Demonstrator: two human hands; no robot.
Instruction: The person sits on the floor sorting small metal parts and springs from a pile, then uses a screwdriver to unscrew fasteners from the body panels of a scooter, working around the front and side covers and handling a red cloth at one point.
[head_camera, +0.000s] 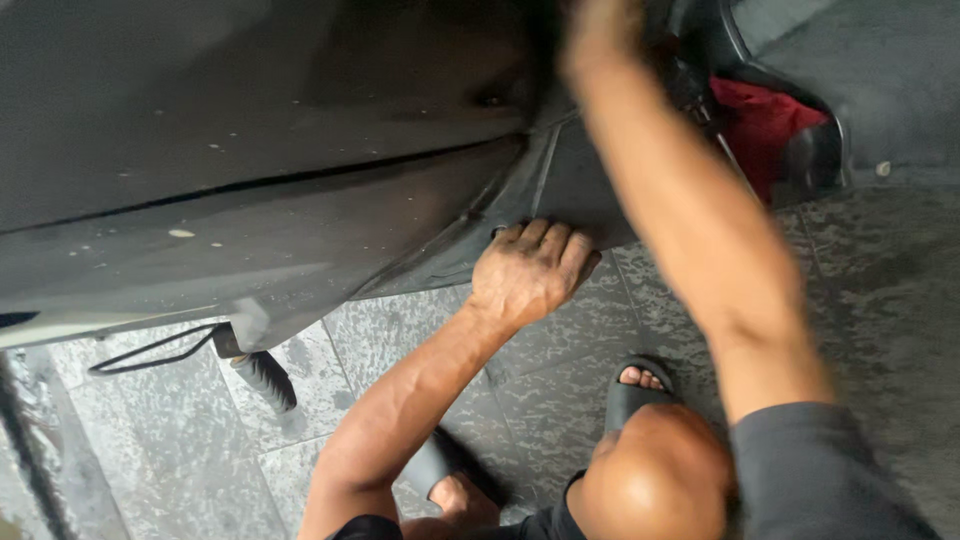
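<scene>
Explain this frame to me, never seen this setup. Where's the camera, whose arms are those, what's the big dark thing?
There is one picture, taken by a camera worn on a person's head and looking down, so the arms and feet are the wearer's own; no robot is involved. The person crouches over a paved stone floor in dark slide sandals, one knee near the bottom edge. The big dark shape is a dusty, speckled body panel, seemingly of a scooter or a similar vehicle. The left hand grips the lower edge of that panel, fingers curled under it. The right hand reaches up to the top of the picture and is blurred, so what it holds cannot be told. Beside it sits something red in a dark frame. A footpeg and a thin black cable hang at lower left.
</scene>
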